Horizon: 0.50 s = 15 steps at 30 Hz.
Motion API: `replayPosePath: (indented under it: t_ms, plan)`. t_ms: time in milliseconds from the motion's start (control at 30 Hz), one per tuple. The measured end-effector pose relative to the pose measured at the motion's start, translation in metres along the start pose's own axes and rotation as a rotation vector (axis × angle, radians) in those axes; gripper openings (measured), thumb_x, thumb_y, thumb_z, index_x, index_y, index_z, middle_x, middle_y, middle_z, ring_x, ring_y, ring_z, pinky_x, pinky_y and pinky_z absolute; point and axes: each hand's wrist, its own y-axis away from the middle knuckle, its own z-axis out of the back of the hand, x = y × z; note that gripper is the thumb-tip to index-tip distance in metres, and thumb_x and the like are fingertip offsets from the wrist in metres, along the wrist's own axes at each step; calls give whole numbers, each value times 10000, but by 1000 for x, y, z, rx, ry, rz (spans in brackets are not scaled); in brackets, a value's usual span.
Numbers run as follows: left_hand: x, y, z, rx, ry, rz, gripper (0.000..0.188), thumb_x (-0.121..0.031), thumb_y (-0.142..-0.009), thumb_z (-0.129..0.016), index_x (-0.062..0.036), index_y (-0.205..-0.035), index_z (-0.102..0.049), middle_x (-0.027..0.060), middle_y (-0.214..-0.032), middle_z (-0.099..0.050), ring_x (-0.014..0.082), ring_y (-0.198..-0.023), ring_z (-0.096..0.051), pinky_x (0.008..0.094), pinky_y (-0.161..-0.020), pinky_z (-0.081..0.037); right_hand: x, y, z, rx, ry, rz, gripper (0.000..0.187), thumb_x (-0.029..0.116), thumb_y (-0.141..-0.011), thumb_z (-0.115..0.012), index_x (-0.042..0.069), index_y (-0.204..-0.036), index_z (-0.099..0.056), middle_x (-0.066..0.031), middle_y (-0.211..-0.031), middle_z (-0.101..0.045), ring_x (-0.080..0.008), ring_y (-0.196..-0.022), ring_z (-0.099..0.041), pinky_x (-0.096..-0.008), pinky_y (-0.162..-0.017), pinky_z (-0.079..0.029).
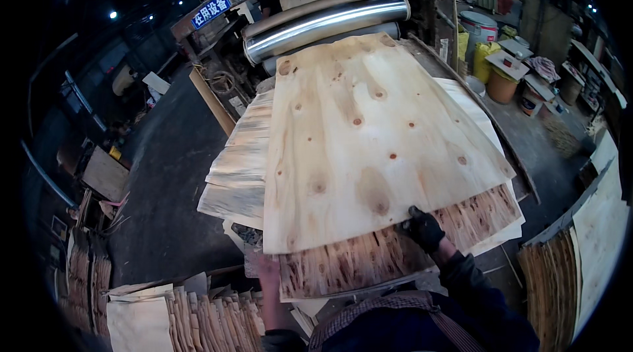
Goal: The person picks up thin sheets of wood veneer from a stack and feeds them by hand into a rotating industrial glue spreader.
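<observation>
A large pale veneer sheet [343,154] with brown knots slopes away from me up to a shiny metal roller [330,22]. Beneath it, a darker, streaked veneer sheet [356,263] shows along the near side. My right hand [425,230], in a dark glove, grips the pale sheet's near edge, with the thumb on top and the other fingers mostly hidden. Bare, my left hand [269,276] is beside the near left corner of the sheets. Its fingers are dim and blurred, so their grip is unclear.
More veneer [241,160] sticks out on the left below the top sheet. Stacked veneer sheets stand at the lower left [191,316] and lower right [554,286]. A long bar [488,114] runs along the right side. Beyond are buckets and a yellow bag [484,62].
</observation>
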Motion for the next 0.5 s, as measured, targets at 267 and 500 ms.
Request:
replayPosePath:
  t_ms: [267,500]
  plan:
    - [-30,46,-33,12,-377,67,620,-104,-790,-588,48,-1337,-338,154,-1047,-591,171,-880,-585,269,-759,-477,5,-67,-3,-3,-153,-24,128,191,-882,-559,90,-804,-544,-56,-580,-534,-203,-555,-551,-392,-624,-524]
    - [-49,43,-5,-26,175,538,469,-19,-831,-545,27,-1288,-452,55,-979,-626,109,-795,-583,222,-681,-469,-5,-39,18,-43,5,14,137,229,-893,-554,103,-840,-549,-19,-632,-539,-152,-557,-531,-302,-556,-473]
